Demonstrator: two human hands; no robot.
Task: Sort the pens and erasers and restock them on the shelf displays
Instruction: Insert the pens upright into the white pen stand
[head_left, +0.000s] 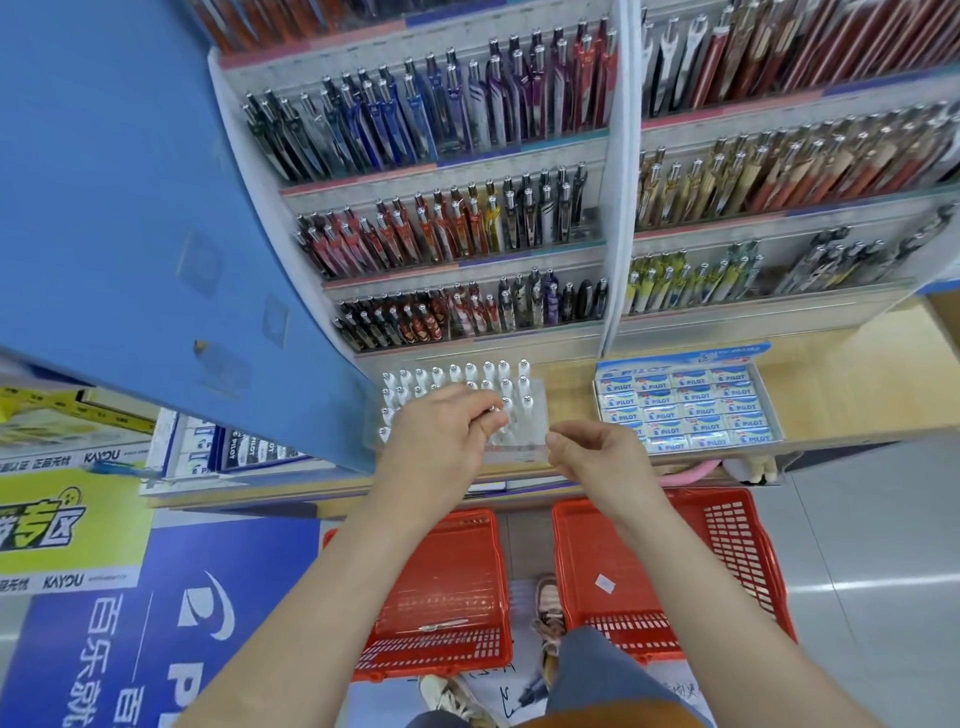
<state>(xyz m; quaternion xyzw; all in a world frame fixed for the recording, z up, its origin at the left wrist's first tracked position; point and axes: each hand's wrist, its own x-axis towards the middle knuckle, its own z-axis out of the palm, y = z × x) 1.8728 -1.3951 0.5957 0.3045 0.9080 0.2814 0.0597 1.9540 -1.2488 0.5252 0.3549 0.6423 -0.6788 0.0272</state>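
A clear stand (530, 415) of upright white pens (470, 373) sits on the wooden shelf ledge. Above the stand's front half, my left hand (439, 441) pinches one white pen (496, 414) by its silver tip. Beside it, my right hand (597, 454) has curled fingers, and its thumb and forefinger pinch the stand's front right corner. To the right stands a display box (769, 395) filled with rows of blue-and-white erasers (685, 408). Tiered racks of coloured pens (467, 218) rise behind.
Two red baskets stand on the floor below the ledge. The left basket (488, 525) holds a single pen (441, 625); the right basket (737, 545) holds a small white piece (604, 583). A blue panel (130, 208) blocks the left. My shoe (548, 605) is between the baskets.
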